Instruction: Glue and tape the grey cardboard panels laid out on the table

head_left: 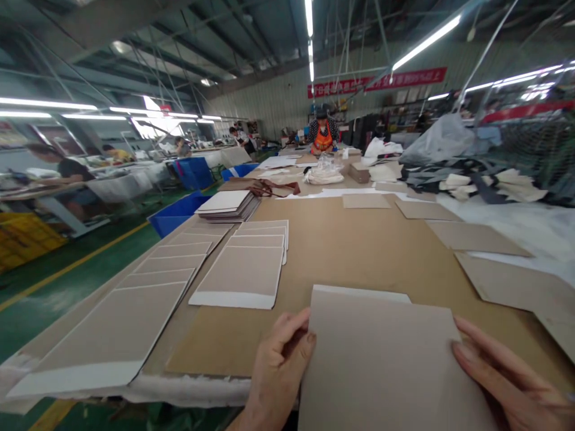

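Observation:
Between my two hands is a greyish-beige cardboard sheet (386, 365), with a white strip showing behind its far edge. My left hand (283, 365) pinches its left edge between thumb and fingers. On the opposite edge, my right hand (507, 371) grips with the thumb on top and the fingers behind. The sheet's near end runs out of view. Just left of it, overlapping panels with white borders (247, 266) lie on the brown table board (336, 245). Farther left stretches a longer overlapping row of similar panels (139, 311).
A stack of boards (227, 205) stands at the left edge, near a blue bin (179, 212). Loose cardboard sheets (480, 236) line the right side. Dark and pale fabric pieces (476, 179) are heaped at the back right. A person in an orange apron (323, 137) is at the far end.

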`<state>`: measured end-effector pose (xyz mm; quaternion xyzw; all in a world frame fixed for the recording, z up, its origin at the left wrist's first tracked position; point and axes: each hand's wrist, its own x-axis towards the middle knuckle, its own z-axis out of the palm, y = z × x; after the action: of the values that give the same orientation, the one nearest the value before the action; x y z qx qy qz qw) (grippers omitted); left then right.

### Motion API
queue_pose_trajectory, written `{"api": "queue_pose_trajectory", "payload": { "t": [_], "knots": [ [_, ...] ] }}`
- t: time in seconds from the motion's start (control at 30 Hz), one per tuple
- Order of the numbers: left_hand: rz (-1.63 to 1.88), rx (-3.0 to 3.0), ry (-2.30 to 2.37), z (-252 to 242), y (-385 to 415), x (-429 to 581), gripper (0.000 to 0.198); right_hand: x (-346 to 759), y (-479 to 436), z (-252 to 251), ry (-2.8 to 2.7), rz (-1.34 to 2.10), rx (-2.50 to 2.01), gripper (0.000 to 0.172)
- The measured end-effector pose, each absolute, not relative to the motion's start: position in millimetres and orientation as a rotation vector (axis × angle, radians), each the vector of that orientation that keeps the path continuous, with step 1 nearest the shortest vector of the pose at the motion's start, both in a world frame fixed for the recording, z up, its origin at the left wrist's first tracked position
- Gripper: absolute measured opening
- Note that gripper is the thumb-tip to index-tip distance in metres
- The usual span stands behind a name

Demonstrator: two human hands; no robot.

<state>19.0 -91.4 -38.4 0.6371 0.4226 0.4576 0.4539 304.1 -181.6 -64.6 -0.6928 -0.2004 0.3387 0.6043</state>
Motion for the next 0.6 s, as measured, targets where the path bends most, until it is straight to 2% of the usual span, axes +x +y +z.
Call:
{"api": "queue_pose_trajectory", "payload": {
  "t": [0.1, 0.2, 0.47, 0.6],
  "knots": [
    [1.056, 1.618, 1.105, -40.3, -95.9, 14.1, 0.031, 311.2, -189.9, -78.5, -0.468, 0.836, -1.663, 0.072],
    [0.976, 1.677, 1.148, -42.5, -98.6, 11.9, 0.032, 315.6, -193.1, -81.1, -0.620, 0.753, -1.828, 0.068],
    [0.925, 1.754, 1.270, -44.9, -73.5, 23.5, 0.029, 311.3, -162.3, -54.7, -0.951, 0.541, -1.926, 0.057],
    [0.938, 1.759, 1.297, -44.9, -56.1, 33.2, 0.027, 313.7, -140.5, -48.8, -1.061, 0.499, -1.960, 0.059]
  ]
}}
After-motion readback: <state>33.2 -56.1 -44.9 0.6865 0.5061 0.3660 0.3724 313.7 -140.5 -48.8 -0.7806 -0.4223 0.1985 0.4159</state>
